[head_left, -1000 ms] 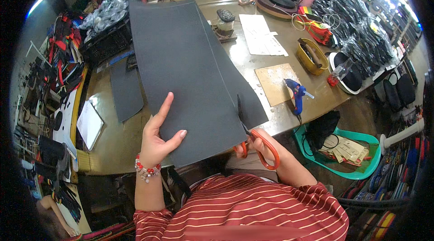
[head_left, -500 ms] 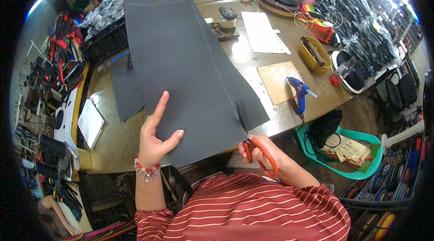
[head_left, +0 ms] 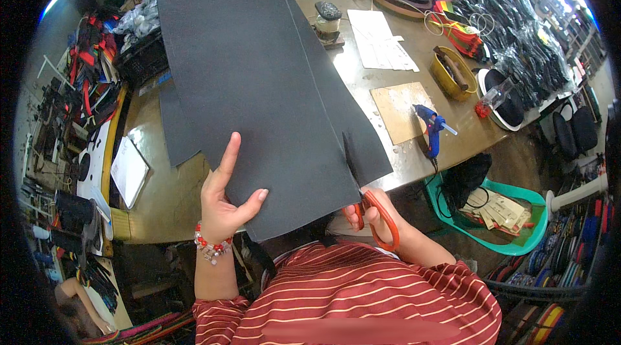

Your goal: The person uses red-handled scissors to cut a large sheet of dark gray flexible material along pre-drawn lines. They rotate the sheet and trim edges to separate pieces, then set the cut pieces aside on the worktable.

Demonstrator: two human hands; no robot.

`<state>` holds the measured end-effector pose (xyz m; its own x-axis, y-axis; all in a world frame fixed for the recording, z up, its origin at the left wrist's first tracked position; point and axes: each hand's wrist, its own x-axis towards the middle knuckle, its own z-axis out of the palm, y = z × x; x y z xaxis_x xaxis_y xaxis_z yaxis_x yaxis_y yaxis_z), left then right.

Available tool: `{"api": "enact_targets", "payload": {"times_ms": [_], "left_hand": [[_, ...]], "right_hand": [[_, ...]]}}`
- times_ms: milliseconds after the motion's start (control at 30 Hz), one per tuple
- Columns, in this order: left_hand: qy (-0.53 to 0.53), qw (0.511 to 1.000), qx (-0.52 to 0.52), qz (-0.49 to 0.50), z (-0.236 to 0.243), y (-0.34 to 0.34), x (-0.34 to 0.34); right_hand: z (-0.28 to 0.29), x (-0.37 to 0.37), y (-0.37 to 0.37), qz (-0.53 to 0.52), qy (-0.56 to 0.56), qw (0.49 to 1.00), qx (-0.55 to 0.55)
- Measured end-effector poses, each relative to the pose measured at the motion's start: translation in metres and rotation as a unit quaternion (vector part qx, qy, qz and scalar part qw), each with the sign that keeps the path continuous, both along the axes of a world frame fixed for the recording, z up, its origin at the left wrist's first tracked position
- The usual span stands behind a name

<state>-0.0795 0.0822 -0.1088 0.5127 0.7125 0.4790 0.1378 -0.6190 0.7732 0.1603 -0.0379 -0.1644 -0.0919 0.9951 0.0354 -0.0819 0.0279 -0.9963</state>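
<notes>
A large sheet of black material [head_left: 252, 86] slants up from my lap over the table. My left hand [head_left: 220, 199] grips its left edge, forefinger and thumb stretched over the top and the other fingers mostly hidden. In my right hand [head_left: 404, 232] is a pair of scissors [head_left: 386, 217] with orange-red handles. Their blades are in the sheet's near right part, where a slit separates a side strip [head_left: 372, 151] from the main piece. A pale line runs up the sheet from that slit. Beneath the sheet's left side lies another dark piece [head_left: 178, 128].
On the table [head_left: 149, 215] to the right lie a blue glue gun [head_left: 428, 128], a tan board [head_left: 394, 112], white papers [head_left: 378, 41] and a yellow tub [head_left: 453, 73] of tools. A green basin [head_left: 537, 228] stands lower right. Plastic-wrapped goods [head_left: 504, 28] are heaped behind.
The sheet's far end has shifted up and to the left. The slit beside the scissors gapes wider and darker, and my right hand has barely moved. My left hand keeps its grip.
</notes>
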Motion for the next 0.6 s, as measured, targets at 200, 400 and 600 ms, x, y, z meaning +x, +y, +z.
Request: {"api": "enact_targets", "payload": {"times_ms": [200, 400, 600], "left_hand": [[0.011, 0.999, 0.046, -0.003, -0.0010, 0.0019, -0.0013], [-0.006, 0.996, 0.085, 0.021, 0.0002, 0.0021, 0.0025], [-0.013, 0.998, 0.064, 0.023, -0.0021, 0.0013, 0.0047]], "right_hand": [[0.0031, -0.0034, -0.0020, -0.020, 0.017, 0.999, -0.028], [0.0085, -0.0046, -0.0011, -0.016, 0.040, 0.998, -0.039], [0.0031, -0.0058, -0.0052, -0.044, 0.040, 0.995, -0.076]]}}
